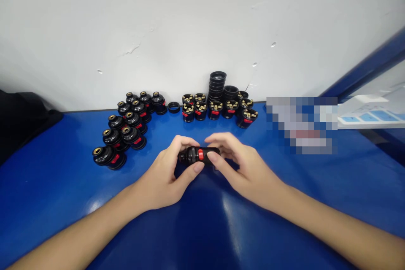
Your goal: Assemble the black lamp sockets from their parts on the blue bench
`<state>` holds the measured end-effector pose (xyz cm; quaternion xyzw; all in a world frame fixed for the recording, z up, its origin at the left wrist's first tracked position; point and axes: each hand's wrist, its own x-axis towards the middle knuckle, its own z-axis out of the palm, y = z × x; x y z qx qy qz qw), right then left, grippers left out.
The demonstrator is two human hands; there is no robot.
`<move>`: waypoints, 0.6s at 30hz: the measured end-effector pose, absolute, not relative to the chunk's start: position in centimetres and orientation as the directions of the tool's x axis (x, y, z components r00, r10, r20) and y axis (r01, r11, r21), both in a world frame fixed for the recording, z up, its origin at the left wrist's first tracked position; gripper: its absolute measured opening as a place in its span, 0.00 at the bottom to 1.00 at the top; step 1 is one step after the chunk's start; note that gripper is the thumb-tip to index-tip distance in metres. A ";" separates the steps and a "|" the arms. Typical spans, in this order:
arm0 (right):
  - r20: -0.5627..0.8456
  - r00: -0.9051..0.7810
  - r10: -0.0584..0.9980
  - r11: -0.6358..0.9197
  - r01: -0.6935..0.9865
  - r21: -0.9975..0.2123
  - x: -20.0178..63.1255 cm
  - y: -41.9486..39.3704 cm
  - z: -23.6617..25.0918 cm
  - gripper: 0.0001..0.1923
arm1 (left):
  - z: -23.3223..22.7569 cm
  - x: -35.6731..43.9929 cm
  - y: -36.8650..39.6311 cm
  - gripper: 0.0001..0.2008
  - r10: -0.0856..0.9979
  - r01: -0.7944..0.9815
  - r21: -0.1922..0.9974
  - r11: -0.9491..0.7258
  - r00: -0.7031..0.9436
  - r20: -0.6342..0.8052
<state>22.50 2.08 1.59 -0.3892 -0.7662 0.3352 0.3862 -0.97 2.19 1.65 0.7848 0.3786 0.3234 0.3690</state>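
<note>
Above the middle of the blue table (pixel 202 228), a black cylindrical connector with a red tab (pixel 200 154) lies sideways between both hands. My left hand (pixel 167 171) is curled round its narrower, stepped end, with the thumb along the near side. On the other end, my right hand (pixel 245 162) grips with the thumb in front and the fingers behind it. The connector's far side is hidden by the fingers.
Several black connectors with brass-coloured tops (pixel 126 128) stand at left. Several open black bodies showing brass contacts (pixel 215 109) stand at the back, by a stack of black rings (pixel 217 86). One loose ring (pixel 174 107) lies between the groups. A pixelated patch hides something at right.
</note>
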 end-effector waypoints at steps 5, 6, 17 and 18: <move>0.531 -0.420 0.736 0.665 0.301 -0.683 22.9 2.4 1.7 0.09 | 1.8 -1.0 2.3 0.10 0.839 0.345 0.831 -0.437 0.490 0.237; 0.580 -0.421 0.697 0.710 0.297 -0.638 23.0 2.4 1.7 0.10 | 1.8 -1.0 2.3 0.10 0.843 0.347 0.833 -0.431 0.485 0.234; 0.577 -0.423 0.699 0.709 0.517 -0.480 22.9 2.2 1.5 0.22 | 1.7 -1.0 2.3 0.18 0.811 0.237 0.859 -0.455 0.510 0.289; 0.567 -0.408 0.715 0.692 0.529 -0.491 23.0 2.3 1.5 0.21 | 1.6 -1.0 2.4 0.19 0.816 0.242 0.860 -0.450 0.502 0.286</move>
